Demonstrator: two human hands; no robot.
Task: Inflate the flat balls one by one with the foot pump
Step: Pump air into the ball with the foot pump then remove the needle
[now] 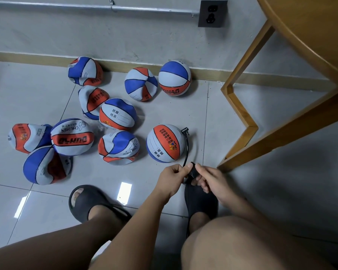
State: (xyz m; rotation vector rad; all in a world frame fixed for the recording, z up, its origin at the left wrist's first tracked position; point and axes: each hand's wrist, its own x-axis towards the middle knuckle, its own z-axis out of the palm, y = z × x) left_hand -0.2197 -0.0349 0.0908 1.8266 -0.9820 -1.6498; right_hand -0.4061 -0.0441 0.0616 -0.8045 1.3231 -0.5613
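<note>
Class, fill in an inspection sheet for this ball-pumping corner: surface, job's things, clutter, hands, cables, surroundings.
Surface: glossy grey floor tiles, with light reflections.
Job's things: ten red, white and blue balls; the near round ball and the far round ball look full, the crumpled balls flat; foot pump itself not clearly seen.
Clutter: nothing seen.
Hands: left hand and right hand both pinch the near end of the hose.
Cables: the black hose runs up to the near round ball; wall socket has nothing plugged in.
Surroundings: wooden table on the right, metal pipe on the grey wall.
</note>
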